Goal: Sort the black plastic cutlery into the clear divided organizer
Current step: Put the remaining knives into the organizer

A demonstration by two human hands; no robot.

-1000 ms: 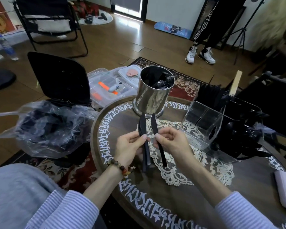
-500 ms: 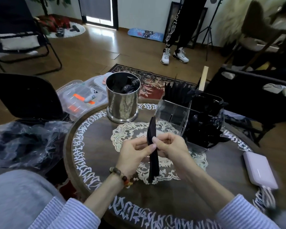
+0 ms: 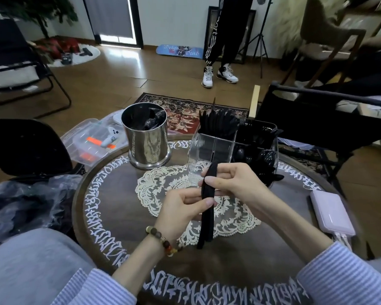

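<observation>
Over the lace doily, both hands hold a small stack of black plastic cutlery (image 3: 207, 214) pressed together and pointing up and down. My left hand (image 3: 180, 211) pinches the stack from the left. My right hand (image 3: 233, 183) grips its upper part from the right. Just behind my right hand stands the clear divided organizer (image 3: 205, 150); its near left compartment looks empty, and black cutlery fills the far and right compartments. A shiny metal canister (image 3: 146, 139) at the back left of the table holds more black cutlery.
The round dark table (image 3: 110, 216) has white lettering round its rim. A pink device (image 3: 330, 213) lies at its right edge. A clear plastic bag (image 3: 24, 205), a black bin lid and a plastic box sit left. A black chair stands right; a person stands beyond.
The two separate black pieces have been brought together into one stack. The view has swung right, so the organizer now sits directly behind my hands.
</observation>
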